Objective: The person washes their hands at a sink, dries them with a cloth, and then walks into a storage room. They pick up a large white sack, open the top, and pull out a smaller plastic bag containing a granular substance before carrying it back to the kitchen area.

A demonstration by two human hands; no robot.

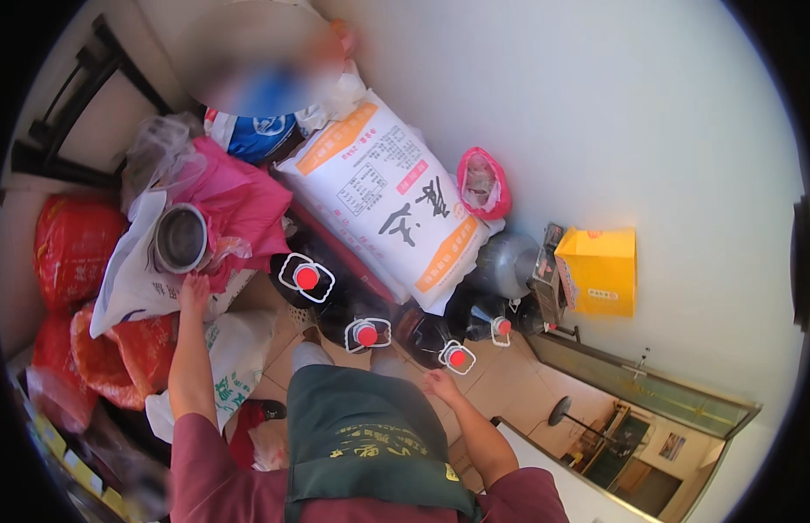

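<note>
Green apron (361, 436) nearest the lens; both hands extended over stored goods.

Left hand (194, 289), fingers loosely spread, touches a white plastic bag (130, 279) just below a round steel pot (180, 237) resting on it. Right hand (441, 383), open and empty, hovers just beside a dark red-capped oil jug (435, 342). Beyond: two similar jugs (302, 281), a large woven white sack (383, 200), red bags (74, 244) outboard of the left hand.

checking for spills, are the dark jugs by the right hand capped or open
Capped: each dark jug in view shows a red cap on top, and they stand upright.
</note>
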